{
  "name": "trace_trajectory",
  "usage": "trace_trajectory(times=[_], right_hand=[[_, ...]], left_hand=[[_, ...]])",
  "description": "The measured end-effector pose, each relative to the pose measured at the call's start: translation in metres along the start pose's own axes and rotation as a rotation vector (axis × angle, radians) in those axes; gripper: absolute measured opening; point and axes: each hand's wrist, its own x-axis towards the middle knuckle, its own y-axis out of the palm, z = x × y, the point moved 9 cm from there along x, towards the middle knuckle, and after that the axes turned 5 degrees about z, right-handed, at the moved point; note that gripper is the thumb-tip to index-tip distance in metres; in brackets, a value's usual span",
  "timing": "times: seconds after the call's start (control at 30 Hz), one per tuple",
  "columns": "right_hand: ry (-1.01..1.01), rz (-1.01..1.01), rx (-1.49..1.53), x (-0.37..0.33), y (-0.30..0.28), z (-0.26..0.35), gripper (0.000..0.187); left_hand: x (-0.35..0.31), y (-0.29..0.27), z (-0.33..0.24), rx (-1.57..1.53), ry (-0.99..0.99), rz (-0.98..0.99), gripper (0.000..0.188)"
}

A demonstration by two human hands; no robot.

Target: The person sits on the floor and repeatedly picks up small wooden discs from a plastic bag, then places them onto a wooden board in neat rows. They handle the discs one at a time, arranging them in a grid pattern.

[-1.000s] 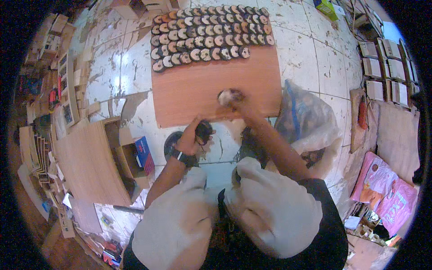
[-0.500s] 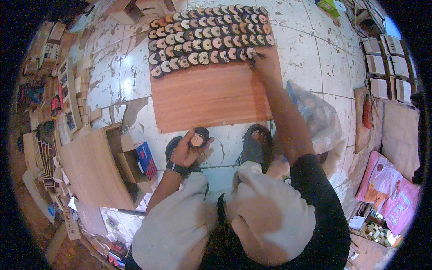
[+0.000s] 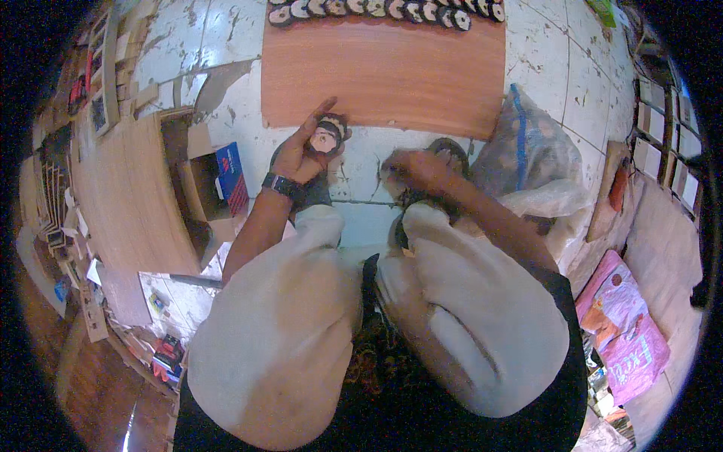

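Observation:
Near the front edge of a reddish-brown wooden board [image 3: 384,75], my left hand [image 3: 297,158] is closed around a small stack of round discs [image 3: 326,139]. They have dark rims and pale, uneven faces; the thumb points up past them. My right hand [image 3: 418,172] is to the right, over the tiled floor beside my right foot. Its fingers look curled but are blurred, and whether anything lies in them is hidden. Similar round discs [image 3: 399,9] lie overlapping in rows at the far end of the board, cut off by the top of the view.
A clear plastic bag [image 3: 538,151] with a blue stripe lies right of the board. To the left are an opened carton [image 3: 199,169], a blue-and-red box [image 3: 231,177] and a large wooden panel [image 3: 128,196]. A pink printed sack [image 3: 625,331] rests at the right.
My right hand has come back from the last row of discs to beside my right foot. The view has tilted down, so the board sits higher. My left hand still holds the discs.

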Motion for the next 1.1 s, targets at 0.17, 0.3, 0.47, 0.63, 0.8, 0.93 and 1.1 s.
trace_trajectory(times=[0.17,0.3,0.47,0.63,0.8,0.93,1.1], right_hand=[[-0.145,0.298,-0.339,0.005,0.048,0.031,0.020],[-0.141,0.346,-0.393,0.003,0.065,0.025,0.016],[-0.213,0.226,-0.381,-0.001,0.052,0.029,0.013],[0.097,0.002,0.040,0.008,-0.008,0.014,0.018],[0.173,-0.601,0.414,0.000,-0.074,0.026,0.019],[-0.103,-0.814,0.119,0.012,-0.097,0.065,0.017],[-0.173,-0.830,-0.061,0.017,-0.094,0.070,0.017]], left_hand=[[-0.003,-0.003,0.003,-0.139,-0.012,-0.029,0.055],[-0.002,-0.004,0.009,-0.141,-0.046,-0.057,0.053],[0.001,-0.005,0.010,-0.138,-0.034,-0.117,0.056],[0.002,-0.006,0.016,-0.173,-0.008,-0.098,0.042],[0.006,-0.016,0.025,-0.126,0.031,-0.213,0.040],[0.009,-0.005,0.032,-0.165,-0.008,-0.183,0.028],[0.011,-0.002,0.034,-0.169,-0.004,-0.186,0.029]])
